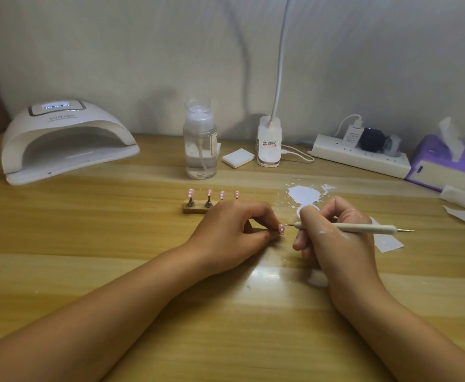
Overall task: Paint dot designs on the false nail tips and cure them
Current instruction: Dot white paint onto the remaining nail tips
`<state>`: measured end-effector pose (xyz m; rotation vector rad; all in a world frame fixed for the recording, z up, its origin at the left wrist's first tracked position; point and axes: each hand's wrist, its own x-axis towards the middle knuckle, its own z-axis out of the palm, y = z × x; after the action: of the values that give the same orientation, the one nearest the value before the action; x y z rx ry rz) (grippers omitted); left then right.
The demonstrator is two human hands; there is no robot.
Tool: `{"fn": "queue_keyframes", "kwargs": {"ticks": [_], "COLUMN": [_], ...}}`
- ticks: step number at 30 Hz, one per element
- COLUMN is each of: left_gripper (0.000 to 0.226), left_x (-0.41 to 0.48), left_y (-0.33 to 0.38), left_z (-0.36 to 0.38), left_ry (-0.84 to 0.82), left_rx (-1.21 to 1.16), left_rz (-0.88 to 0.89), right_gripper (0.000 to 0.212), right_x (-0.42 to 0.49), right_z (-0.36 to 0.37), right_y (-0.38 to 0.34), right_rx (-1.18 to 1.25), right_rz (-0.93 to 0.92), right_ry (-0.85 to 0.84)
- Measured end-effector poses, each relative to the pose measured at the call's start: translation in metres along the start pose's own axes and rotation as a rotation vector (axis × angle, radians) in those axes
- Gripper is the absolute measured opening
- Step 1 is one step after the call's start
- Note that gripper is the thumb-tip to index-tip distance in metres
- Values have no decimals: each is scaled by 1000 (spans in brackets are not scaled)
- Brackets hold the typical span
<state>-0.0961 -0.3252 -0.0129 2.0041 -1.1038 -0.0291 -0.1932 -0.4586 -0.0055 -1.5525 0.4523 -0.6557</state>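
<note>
Left hand (231,230) before nail stand (195,209)

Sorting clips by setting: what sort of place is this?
Probably a home nail-art desk: a curing lamp, pink nail tips on a stand, and a dotting tool in the right hand.

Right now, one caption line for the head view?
Left hand holds a pink nail tip; right hand aims a dotting pen at it.

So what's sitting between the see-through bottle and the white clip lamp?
A small white square pad lies flat there, between the bottle and the clip lamp's base. The head view shows it.
</note>
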Motion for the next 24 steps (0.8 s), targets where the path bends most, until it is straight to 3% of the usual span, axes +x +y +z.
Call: {"fn": "queue_keyframes", "kwargs": {"ticks": [24], "left_gripper": [27], "left_x": [0], "left_y": [3], "left_z": [-2], "left_ry": [-10], "left_rx": [14], "left_rz": [29], "right_gripper": [25], "right_x": [-1], "right_z": [1], "right_y": [-1], "right_rx": [-28], "right_rz": [7], "right_ry": [-45]}}
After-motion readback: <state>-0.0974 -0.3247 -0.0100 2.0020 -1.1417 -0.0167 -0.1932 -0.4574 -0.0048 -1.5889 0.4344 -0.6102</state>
